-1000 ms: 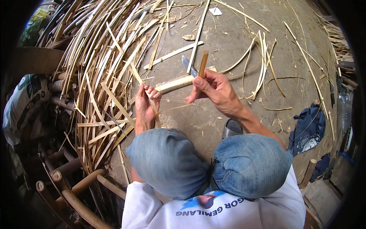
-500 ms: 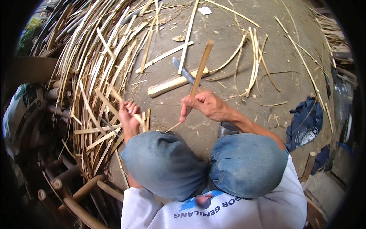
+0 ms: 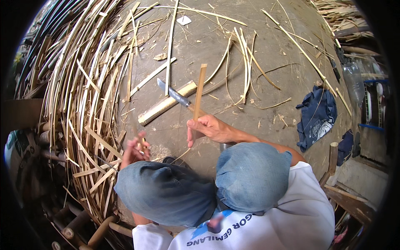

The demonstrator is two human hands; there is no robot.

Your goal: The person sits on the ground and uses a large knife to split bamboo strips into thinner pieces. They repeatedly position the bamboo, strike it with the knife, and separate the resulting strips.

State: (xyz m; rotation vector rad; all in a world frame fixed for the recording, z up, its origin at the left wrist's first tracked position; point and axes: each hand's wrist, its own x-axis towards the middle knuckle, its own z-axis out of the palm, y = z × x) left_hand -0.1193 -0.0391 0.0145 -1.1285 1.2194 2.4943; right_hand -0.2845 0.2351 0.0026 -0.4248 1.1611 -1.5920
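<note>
A dense heap of bamboo strips (image 3: 68, 58) fills the left side, pale and brown lengths overlapping. Just beside it, beyond the left denim knee (image 3: 162, 189), is the left hand (image 3: 135, 148) — blurred, its fingers loosely curled and somewhat apart; whether they grip anything, I cannot tell. On the floor beyond lies a split bamboo piece (image 3: 156, 112), with a knife (image 3: 178, 97) slanting across above it, blade toward the upper left and wooden handle running back to the right hand (image 3: 214, 128). That hand's thumb and forefinger pinch the lower end of the brown bamboo splints (image 3: 199, 91), which stand nearly upright — close together, over the floor. Farther right, a crumpled navy cloth (image 3: 309, 121) lies near a clear plastic bottle (image 3: 353, 79).
</note>
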